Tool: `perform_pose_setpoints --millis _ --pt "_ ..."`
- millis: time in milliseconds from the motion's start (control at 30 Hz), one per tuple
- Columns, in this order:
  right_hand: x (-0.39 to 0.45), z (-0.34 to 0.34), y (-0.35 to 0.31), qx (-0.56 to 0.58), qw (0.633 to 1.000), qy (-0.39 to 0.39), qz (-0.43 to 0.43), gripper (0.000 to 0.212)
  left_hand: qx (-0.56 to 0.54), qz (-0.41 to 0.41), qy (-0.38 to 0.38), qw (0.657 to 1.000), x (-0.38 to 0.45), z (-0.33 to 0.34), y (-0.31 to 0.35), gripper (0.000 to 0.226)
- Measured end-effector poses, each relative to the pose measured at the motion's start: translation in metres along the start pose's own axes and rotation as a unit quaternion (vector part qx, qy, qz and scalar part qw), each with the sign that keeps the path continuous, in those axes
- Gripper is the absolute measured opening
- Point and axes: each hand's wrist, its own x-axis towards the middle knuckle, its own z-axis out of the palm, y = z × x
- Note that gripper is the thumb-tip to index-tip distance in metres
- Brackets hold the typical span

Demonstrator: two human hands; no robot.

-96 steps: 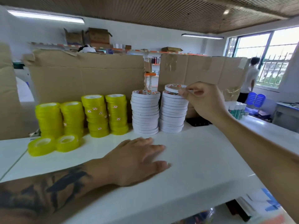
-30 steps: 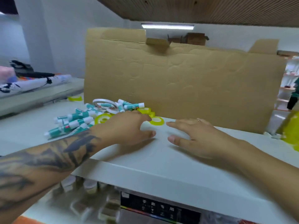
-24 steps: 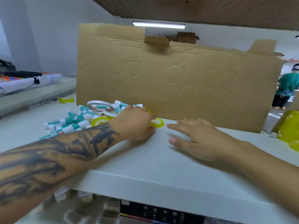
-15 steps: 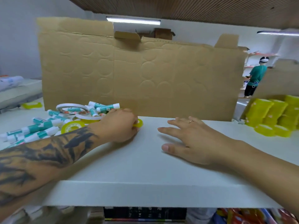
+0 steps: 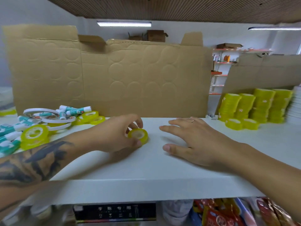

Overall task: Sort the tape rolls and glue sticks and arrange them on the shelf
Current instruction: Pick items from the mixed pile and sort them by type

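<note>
Pinching a small yellow tape roll between thumb and fingers of the left hand, roll tilted, near the middle of the white shelf. Resting the right hand flat beside it, fingers spread, gripping nothing. Lying heaped toward the left edge: loose tape rolls and glue sticks. Standing toward the right edge: stacks of yellow tape, before the cardboard.

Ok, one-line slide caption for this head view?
Left hand pinches a yellow tape roll on the white shelf; right hand rests flat beside it, yellow stacks far right.
</note>
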Motion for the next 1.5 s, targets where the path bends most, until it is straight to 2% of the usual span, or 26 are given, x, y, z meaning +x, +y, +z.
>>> perform_pose_setpoints --millis 100,300,400,600,800,933,1000,1067,1167,1267,1367,1500 --pt "-0.021 -0.001 0.028 0.012 1.0 0.015 -0.008 0.069 -0.066 0.005 0.017 0.998 0.01 0.01 0.031 0.051" --pt "-0.057 -0.003 0.076 0.103 0.99 0.097 -0.026 0.067 -0.131 0.044 0.016 0.99 0.033 0.031 0.1 0.063" --pt "-0.068 -0.002 0.102 0.167 0.975 0.146 -0.032 0.055 -0.172 0.062 0.014 0.983 0.043 0.041 0.129 0.076" --pt "-0.093 -0.008 0.143 0.268 0.932 0.239 -0.052 0.025 -0.265 0.099 0.0 0.959 0.058 0.053 0.188 0.08" --pt "-0.108 -0.023 0.187 0.31 0.924 0.219 -0.056 0.022 -0.266 0.109 0.002 0.958 0.077 0.057 0.234 0.079" --pt "-0.107 -0.037 0.22 0.32 0.921 0.209 -0.068 0.018 -0.28 0.105 0.045 0.953 0.096 0.065 0.254 0.086" --pt "-0.099 -0.038 0.241 0.306 0.926 0.215 -0.054 0.02 -0.266 0.082 0.069 0.958 0.106 0.073 0.257 0.091" --pt "-0.09 -0.035 0.266 0.283 0.932 0.226 -0.021 0.019 -0.206 0.061 0.058 0.975 0.114 0.082 0.254 0.085" --pt "-0.08 -0.024 0.302 0.256 0.937 0.233 0.05 0.018 -0.057 0.027 0.009 0.998 0.119 0.096 0.243 0.072" --pt "-0.077 -0.008 0.317 0.247 0.937 0.231 0.085 0.014 0.082 0.036 -0.033 0.995 0.123 0.116 0.23 0.081" --pt "-0.074 0.007 0.315 0.24 0.936 0.231 0.117 0.014 0.074 0.014 -0.105 0.992 0.123 0.129 0.224 0.08" --pt "-0.072 0.014 0.314 0.233 0.932 0.243 0.137 0.018 0.067 -0.006 -0.153 0.986 0.128 0.132 0.226 0.082"
